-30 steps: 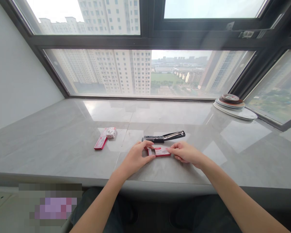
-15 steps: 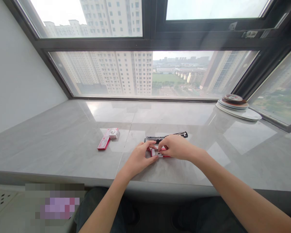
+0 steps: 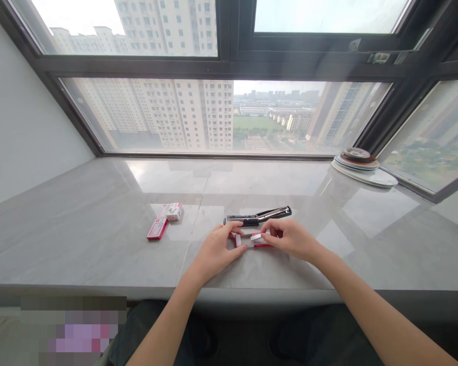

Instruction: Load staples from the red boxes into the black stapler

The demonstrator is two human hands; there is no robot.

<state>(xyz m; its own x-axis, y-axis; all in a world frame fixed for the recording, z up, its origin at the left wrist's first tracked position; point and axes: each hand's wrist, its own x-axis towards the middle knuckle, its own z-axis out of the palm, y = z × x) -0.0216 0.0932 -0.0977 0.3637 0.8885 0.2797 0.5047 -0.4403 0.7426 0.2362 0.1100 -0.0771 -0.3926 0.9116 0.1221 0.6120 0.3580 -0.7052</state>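
Observation:
My left hand (image 3: pixel 221 248) is closed on the left end of a small red-and-white staple box (image 3: pixel 237 241) lying on the ledge, thumb in front and fingers behind. A small white piece (image 3: pixel 255 237) is pinched between the thumb and finger of my right hand (image 3: pixel 284 238), just over the box. Whether this piece is a flap or a separate item, I cannot tell. Right behind both hands lies a black stapler (image 3: pixel 244 220), its arm opened out flat to the right. My fingers cover part of the box.
To the left, two red-and-white boxes (image 3: pixel 157 229) and a white carton (image 3: pixel 174 211) sit together on the grey stone ledge (image 3: pixel 110 254). A stack of round plates (image 3: pixel 362 170) stands at the back right by the window. The ledge's front edge runs close to my legs.
My right hand has lifted and drawn back slightly to the right, and the white piece now shows between its fingertips. My left hand keeps its hold on the box. The view has shifted slightly.

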